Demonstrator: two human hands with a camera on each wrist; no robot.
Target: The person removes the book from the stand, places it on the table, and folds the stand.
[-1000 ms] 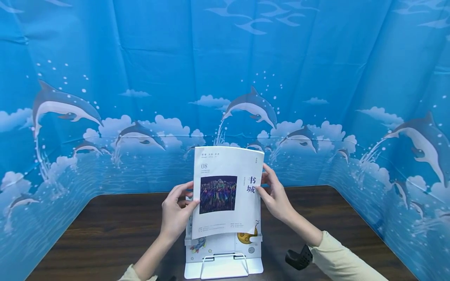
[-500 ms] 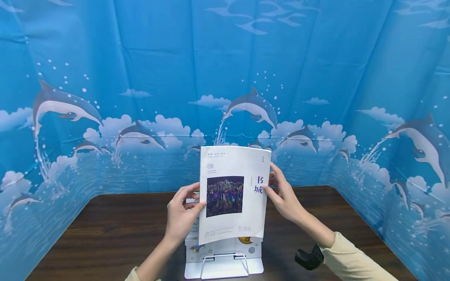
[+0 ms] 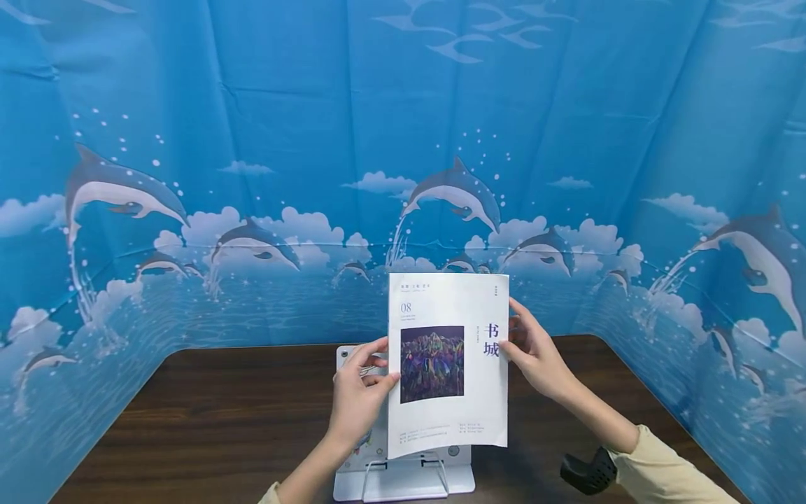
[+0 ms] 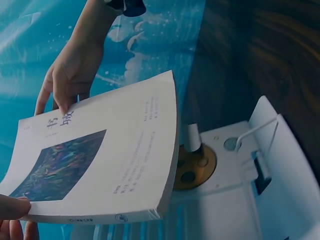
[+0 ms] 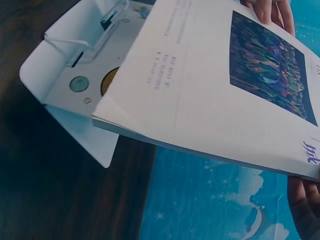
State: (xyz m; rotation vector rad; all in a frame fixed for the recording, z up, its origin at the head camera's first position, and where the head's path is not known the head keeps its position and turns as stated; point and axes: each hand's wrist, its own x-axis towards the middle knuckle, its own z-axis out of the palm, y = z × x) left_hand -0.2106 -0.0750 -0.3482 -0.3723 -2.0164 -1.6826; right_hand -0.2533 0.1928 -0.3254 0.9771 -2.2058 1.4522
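Both hands hold a white paperback magazine (image 3: pixel 441 420) upright, its cover facing me with a dark colourful picture and purple characters. My left hand (image 3: pixel 360 395) pinches its left edge, thumb on the cover and fingers behind. At the right edge my right hand (image 3: pixel 535 350) grips it the same way, the thumb beside the purple characters. Behind the magazine, and partly hidden by it, stands a white book stand (image 3: pixel 403 483) with cartoon planets and a wire holder at its foot. In the left wrist view the magazine (image 4: pixel 135 125) is apart from the stand (image 4: pixel 225 210).
The dark wooden table (image 3: pixel 239 413) runs under the stand to both sides. A blue curtain (image 3: pixel 283 140) printed with dolphins encloses the back and sides. A black device (image 3: pixel 588 472) sits at the right wrist by the sleeve.
Both hands have carried the magazine to the right, away from the middle of the stand. More of the stand's left side now shows.
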